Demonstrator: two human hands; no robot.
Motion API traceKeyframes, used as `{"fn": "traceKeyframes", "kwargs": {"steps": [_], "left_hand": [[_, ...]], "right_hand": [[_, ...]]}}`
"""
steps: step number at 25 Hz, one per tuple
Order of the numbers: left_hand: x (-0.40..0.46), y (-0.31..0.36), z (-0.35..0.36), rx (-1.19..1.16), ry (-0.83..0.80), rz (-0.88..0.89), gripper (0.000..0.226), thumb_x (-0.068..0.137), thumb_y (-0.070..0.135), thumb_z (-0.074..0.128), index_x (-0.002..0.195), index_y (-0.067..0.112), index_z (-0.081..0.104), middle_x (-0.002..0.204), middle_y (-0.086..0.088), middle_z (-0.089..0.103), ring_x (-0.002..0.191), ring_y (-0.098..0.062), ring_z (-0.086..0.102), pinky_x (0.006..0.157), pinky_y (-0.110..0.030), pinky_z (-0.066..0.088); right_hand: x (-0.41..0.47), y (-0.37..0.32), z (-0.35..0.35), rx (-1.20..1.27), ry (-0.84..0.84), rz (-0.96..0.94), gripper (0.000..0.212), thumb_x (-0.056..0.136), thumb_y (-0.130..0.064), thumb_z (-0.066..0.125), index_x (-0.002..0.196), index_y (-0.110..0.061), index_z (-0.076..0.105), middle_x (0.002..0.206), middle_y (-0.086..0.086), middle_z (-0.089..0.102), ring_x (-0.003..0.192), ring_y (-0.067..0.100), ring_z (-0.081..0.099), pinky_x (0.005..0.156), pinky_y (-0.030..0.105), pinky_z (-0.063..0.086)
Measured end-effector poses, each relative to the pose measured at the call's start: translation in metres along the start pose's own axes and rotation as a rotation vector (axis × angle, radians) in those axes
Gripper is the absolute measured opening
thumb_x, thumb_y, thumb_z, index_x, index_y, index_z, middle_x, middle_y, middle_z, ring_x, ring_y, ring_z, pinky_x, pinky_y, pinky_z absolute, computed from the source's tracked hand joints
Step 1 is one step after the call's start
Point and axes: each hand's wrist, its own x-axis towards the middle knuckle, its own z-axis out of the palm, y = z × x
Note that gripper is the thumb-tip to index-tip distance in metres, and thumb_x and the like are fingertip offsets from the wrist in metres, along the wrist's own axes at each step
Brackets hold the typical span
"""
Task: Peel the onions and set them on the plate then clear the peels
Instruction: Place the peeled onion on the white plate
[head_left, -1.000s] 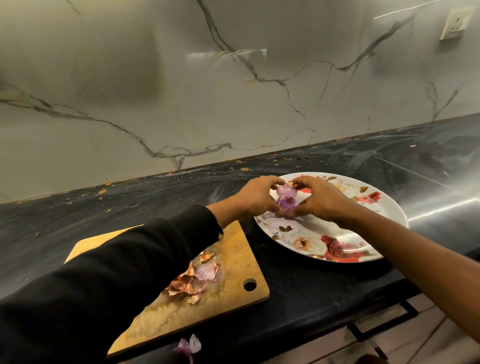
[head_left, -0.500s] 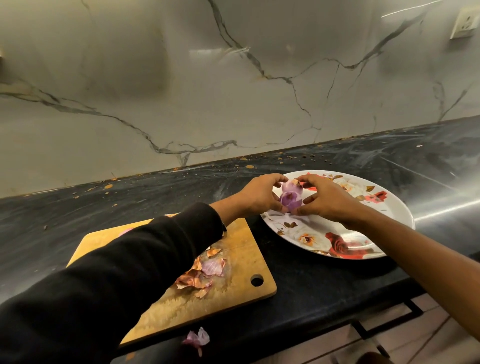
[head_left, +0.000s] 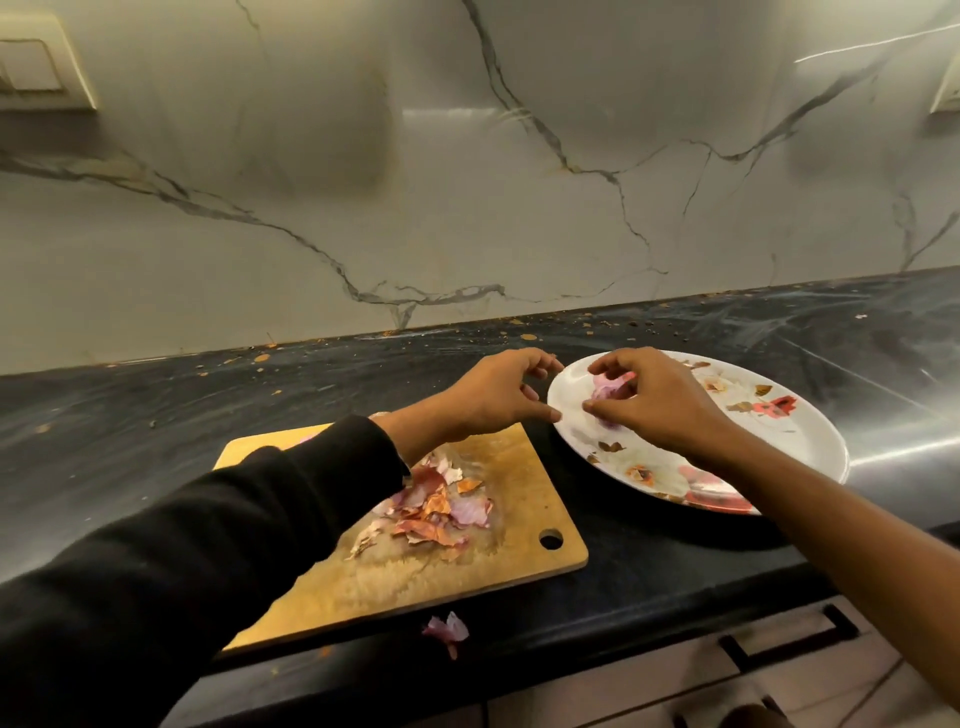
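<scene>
A small peeled purple onion (head_left: 607, 388) is held low over the left part of a white floral plate (head_left: 810, 436); whether it touches the plate I cannot tell. My right hand (head_left: 654, 402) grips it, fingers curled over its top and thumb below. My left hand (head_left: 501, 397) hovers just left of the plate's rim, fingers loosely curled and holding nothing. A pile of red and papery onion peels (head_left: 436, 506) lies on a wooden cutting board (head_left: 498, 571) under my left forearm.
One loose purple peel (head_left: 447, 630) lies on the black counter (head_left: 649, 571) near its front edge, below the board. Small peel flakes dot the counter along the marble wall. Drawer fronts with dark handles (head_left: 789, 642) sit below the counter.
My left hand has let go of the onion and drawn back to the left, off the plate. My right hand keeps the onion at the plate's left side.
</scene>
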Motion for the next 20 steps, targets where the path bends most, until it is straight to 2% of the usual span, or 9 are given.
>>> {"fn": "traceKeyframes", "kwargs": {"steps": [3, 5, 8, 11, 13, 15, 17, 20], "left_hand": [[-0.026, -0.012, -0.016, 0.022, 0.044, -0.004, 0.056, 0.083, 0.025, 0.079, 0.133, 0.025, 0.054, 0.129, 0.002, 0.057, 0.103, -0.01, 0.062, 0.091, -0.032, 0.056], [-0.046, -0.021, -0.029, 0.037, 0.073, -0.018, 0.053, 0.083, 0.026, 0.078, 0.131, 0.026, 0.056, 0.126, 0.003, 0.059, 0.104, -0.009, 0.062, 0.093, -0.033, 0.055], [-0.075, -0.036, -0.048, 0.046, 0.123, -0.042, 0.049, 0.083, 0.025, 0.078, 0.128, 0.025, 0.059, 0.123, 0.005, 0.061, 0.105, -0.008, 0.061, 0.094, -0.033, 0.054], [-0.101, -0.048, -0.063, 0.008, 0.185, -0.054, 0.043, 0.085, 0.02, 0.076, 0.125, 0.024, 0.061, 0.118, 0.005, 0.063, 0.105, -0.01, 0.063, 0.085, -0.033, 0.059], [-0.113, -0.053, -0.069, -0.061, 0.224, -0.059, 0.036, 0.087, 0.013, 0.073, 0.121, 0.02, 0.063, 0.111, 0.001, 0.067, 0.098, -0.016, 0.068, 0.076, -0.034, 0.062], [-0.121, -0.058, -0.071, -0.139, 0.242, -0.066, 0.033, 0.09, 0.006, 0.069, 0.12, 0.016, 0.063, 0.105, -0.003, 0.069, 0.09, -0.023, 0.071, 0.074, -0.034, 0.062], [-0.125, -0.063, -0.072, -0.207, 0.268, -0.063, 0.033, 0.093, 0.002, 0.064, 0.123, 0.013, 0.06, 0.106, -0.005, 0.069, 0.092, -0.023, 0.071, 0.079, -0.037, 0.061], [-0.125, -0.068, -0.072, -0.259, 0.313, -0.057, 0.034, 0.095, -0.001, 0.059, 0.126, 0.013, 0.058, 0.112, -0.005, 0.068, 0.103, -0.016, 0.069, 0.089, -0.036, 0.059]], "right_hand": [[0.0, -0.03, 0.015, -0.035, -0.101, -0.077, 0.041, 0.086, -0.034, 0.076, 0.124, -0.024, 0.064, 0.126, 0.001, 0.06, 0.086, 0.005, 0.06, 0.06, 0.012, 0.042], [0.001, -0.051, 0.029, -0.035, -0.153, -0.126, 0.043, 0.087, -0.034, 0.075, 0.127, -0.024, 0.062, 0.129, 0.001, 0.059, 0.091, 0.008, 0.06, 0.063, 0.01, 0.04], [0.001, -0.08, 0.05, -0.005, -0.2, -0.185, 0.045, 0.087, -0.032, 0.075, 0.129, -0.024, 0.061, 0.129, 0.001, 0.058, 0.091, 0.008, 0.06, 0.07, 0.013, 0.046], [0.001, -0.1, 0.071, 0.019, -0.226, -0.235, 0.044, 0.089, -0.032, 0.074, 0.129, -0.024, 0.061, 0.127, 0.0, 0.058, 0.089, 0.007, 0.061, 0.069, 0.013, 0.045], [0.0, -0.112, 0.082, 0.04, -0.227, -0.259, 0.044, 0.089, -0.032, 0.073, 0.13, -0.022, 0.061, 0.124, 0.0, 0.058, 0.089, 0.008, 0.06, 0.067, 0.014, 0.043], [0.0, -0.121, 0.092, 0.051, -0.226, -0.282, 0.045, 0.089, -0.032, 0.073, 0.131, -0.02, 0.061, 0.122, 0.001, 0.058, 0.094, 0.012, 0.06, 0.071, 0.019, 0.044], [0.001, -0.127, 0.1, 0.066, -0.22, -0.284, 0.042, 0.09, -0.031, 0.071, 0.129, -0.02, 0.06, 0.124, 0.002, 0.059, 0.104, 0.016, 0.06, 0.079, 0.024, 0.044], [0.003, -0.129, 0.113, 0.158, -0.243, -0.242, 0.036, 0.09, -0.029, 0.072, 0.121, -0.02, 0.057, 0.122, -0.001, 0.063, 0.113, 0.016, 0.06, 0.084, 0.027, 0.049]]}}
